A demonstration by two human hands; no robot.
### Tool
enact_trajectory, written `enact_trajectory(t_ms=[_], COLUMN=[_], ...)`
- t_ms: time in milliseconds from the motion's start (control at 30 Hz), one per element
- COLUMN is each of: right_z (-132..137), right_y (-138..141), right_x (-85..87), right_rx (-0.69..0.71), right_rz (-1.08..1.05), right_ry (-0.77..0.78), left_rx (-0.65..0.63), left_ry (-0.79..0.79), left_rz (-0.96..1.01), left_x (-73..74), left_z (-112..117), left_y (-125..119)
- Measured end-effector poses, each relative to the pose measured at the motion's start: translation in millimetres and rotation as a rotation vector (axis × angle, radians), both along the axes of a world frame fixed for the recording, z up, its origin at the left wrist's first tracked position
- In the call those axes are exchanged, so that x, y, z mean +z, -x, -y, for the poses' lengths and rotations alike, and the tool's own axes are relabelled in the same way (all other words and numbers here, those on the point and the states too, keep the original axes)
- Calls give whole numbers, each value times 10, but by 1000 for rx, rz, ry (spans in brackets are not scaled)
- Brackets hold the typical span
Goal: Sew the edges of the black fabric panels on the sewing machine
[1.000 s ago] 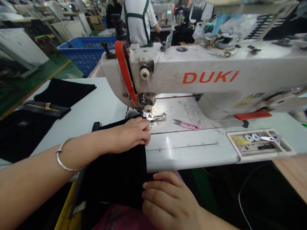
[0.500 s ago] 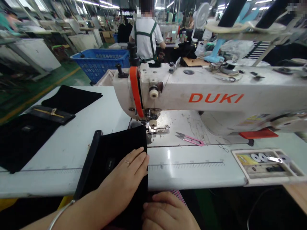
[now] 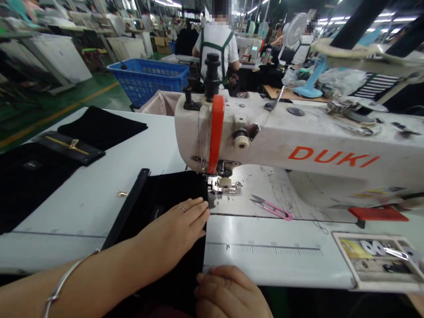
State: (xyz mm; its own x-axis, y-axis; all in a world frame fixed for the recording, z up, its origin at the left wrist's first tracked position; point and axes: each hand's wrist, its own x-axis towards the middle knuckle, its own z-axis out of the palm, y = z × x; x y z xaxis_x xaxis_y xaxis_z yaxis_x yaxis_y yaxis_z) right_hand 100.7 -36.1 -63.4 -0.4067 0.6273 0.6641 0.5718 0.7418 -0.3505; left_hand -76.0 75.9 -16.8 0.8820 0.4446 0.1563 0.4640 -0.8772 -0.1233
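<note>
A black fabric panel (image 3: 168, 190) lies against the presser foot (image 3: 224, 185), under the left hand (image 3: 174, 232), pressed flat, fingers spread. The right hand (image 3: 228, 293), at 6 o'clock, is curled at its edge; no pinch is confirmed. Stitching done cannot be determined.

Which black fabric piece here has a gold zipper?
The narrow strip at the table's left, between a black panel and another. Neither panel, nor the piece under the left hand, shows a gold zipper.
</note>
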Motion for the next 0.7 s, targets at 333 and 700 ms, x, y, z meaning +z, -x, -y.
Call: enact_trajectory(t_ms=[333, 700], right_z=[-294, -249], right_y=[-55, -140], right_x=[218, 283], right_rx=[24, 90], right_rz=[-77, -23], right_ry=[14, 132], left_rx=[-44, 8], left_ry=[43, 427], left_rz=[25, 452], left_x=[142, -97], left_z=[-183, 544], left_y=[98, 395])
